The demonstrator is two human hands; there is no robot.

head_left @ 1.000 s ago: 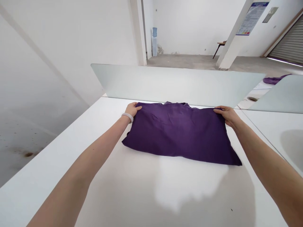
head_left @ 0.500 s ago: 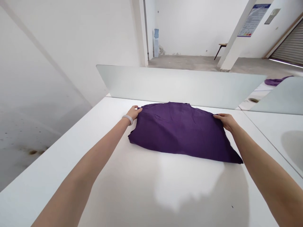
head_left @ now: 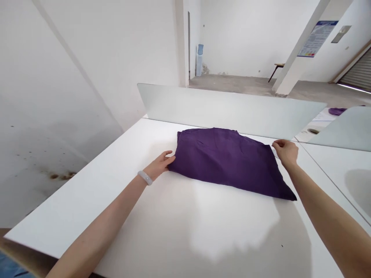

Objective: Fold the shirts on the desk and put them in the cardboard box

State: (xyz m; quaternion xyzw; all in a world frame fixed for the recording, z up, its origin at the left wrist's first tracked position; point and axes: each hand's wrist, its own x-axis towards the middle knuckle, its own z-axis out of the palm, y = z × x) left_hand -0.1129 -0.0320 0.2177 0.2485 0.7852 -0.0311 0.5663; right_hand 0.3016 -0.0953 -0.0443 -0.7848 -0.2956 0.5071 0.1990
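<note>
A smooth, rounded bangle (head_left: 145, 178), pale greyish white with a soft sheen, circles the left forearm (head_left: 111, 216) at the wrist, left of the frame's centre; the left hand (head_left: 158, 166), the right hand (head_left: 286, 152) and the right forearm (head_left: 324, 208), lower right, are bare

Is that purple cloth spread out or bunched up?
Spread out: the purple cloth lies as a broad panel on the white table, with only shallow creases. Whether layers are folded underneath, I cannot tell.

- Cloth (head_left: 226, 160): plain deep purple
- Desk (head_left: 130, 141): plain white
- Bangle (head_left: 145, 177): pale grey
- Divider panel (head_left: 226, 110): pale greenish white
- Poster (head_left: 318, 38): blue header, yellow and red blocks
</note>
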